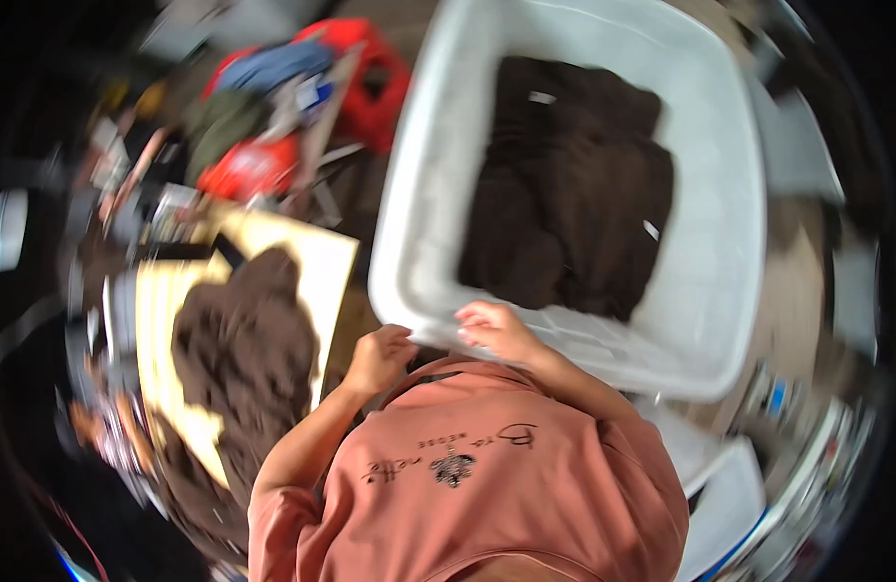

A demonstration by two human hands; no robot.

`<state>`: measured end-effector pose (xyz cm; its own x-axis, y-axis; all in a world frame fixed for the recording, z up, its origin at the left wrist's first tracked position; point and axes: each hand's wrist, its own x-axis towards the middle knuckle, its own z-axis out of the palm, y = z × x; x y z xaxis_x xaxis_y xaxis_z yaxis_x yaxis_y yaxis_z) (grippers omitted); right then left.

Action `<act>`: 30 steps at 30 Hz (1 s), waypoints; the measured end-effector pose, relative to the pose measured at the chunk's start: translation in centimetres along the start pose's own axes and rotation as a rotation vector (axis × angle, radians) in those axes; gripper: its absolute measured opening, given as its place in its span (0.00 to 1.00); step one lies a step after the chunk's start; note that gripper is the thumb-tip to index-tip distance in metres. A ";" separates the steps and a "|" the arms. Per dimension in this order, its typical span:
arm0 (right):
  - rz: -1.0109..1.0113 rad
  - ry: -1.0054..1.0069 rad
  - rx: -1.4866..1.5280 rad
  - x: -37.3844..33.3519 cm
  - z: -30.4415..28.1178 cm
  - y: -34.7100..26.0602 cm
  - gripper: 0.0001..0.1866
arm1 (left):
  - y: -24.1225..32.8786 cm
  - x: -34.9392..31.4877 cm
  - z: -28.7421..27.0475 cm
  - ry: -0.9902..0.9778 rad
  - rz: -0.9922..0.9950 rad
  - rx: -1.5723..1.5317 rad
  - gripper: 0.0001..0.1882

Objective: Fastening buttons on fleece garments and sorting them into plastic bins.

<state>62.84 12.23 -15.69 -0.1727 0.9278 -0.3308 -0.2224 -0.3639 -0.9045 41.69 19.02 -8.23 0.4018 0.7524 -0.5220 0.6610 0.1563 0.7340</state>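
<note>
White plastic tub (729, 242) sits straight ahead of the person, long axis running away and slightly right, dark brown cloth (564, 184) inside; both hands grip its near rim, right hand (496, 330) curled over it, left hand (375, 354) closed at the corner.

Both arms bent inward — left hand (378, 357), right hand (496, 330) fingers curled.

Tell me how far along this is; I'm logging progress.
Done: dark brown clothes lie in the white tub. In hand: left hand and right hand are at the tub's near rim. Left: another brown garment lies on the yellowish board.
</note>
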 end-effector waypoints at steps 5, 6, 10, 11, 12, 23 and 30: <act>0.141 -0.181 -0.080 3.7 5.4 -1.5 0.14 | -6.6 -6.2 -2.6 0.197 -0.080 -0.116 0.14; 0.147 -0.220 -0.109 4.2 6.9 -1.8 0.14 | -7.4 -7.6 -3.3 0.226 -0.094 -0.076 0.15; 0.237 -0.401 -0.167 6.0 15.3 -0.2 0.13 | -14.3 -14.1 -6.0 0.618 -0.088 0.082 0.16; 0.235 -0.481 -0.204 6.4 17.6 0.4 0.13 | -16.5 -15.8 -6.7 0.769 -0.102 0.147 0.18; 0.275 -0.546 -0.189 6.4 20.2 0.8 0.13 | -18.5 -17.5 -7.5 0.943 -0.054 0.208 0.18; -0.504 -0.561 -1.022 12.0 38.4 7.6 0.28 | -35.2 -29.2 -9.5 0.929 -0.484 0.475 0.26; -0.742 -0.474 -1.311 14.4 37.1 8.9 0.19 | -36.5 -32.0 -14.3 1.476 -0.939 0.650 0.25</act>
<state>22.77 19.32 -18.49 -0.7356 0.6590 0.1569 0.5171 0.6959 -0.4982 -4.36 -1.64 -12.14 -0.7603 0.5077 0.4053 0.5629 0.8263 0.0209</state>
